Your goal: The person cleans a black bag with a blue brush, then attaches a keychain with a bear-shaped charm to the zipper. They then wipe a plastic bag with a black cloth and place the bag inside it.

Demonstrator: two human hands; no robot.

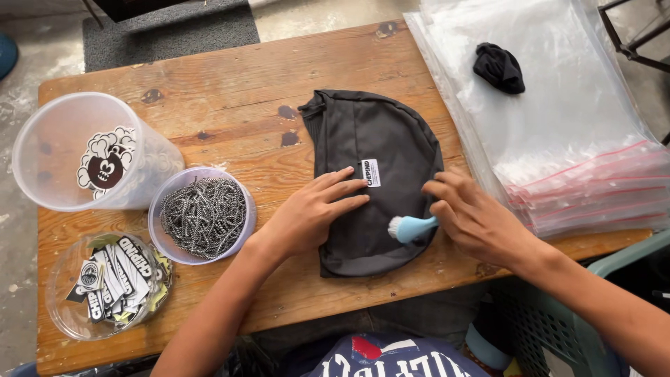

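A dark grey fabric bag (363, 146) with a small white label lies flat on the wooden table (237, 84). My left hand (310, 213) presses flat on its lower left part, fingers spread beside the label. My right hand (474, 216) grips the handle of a small light-blue brush (412, 227), whose white bristles rest on the bag's lower right edge.
At the left stand a tall translucent cup (84, 157) with a sticker, a clear bowl of black-and-white cord (204, 215) and a clear bowl of stickers (112, 283). A stack of zip plastic bags (579, 139) with a black cloth bundle (500, 68) on it lies right. A green crate (565, 321) sits below.
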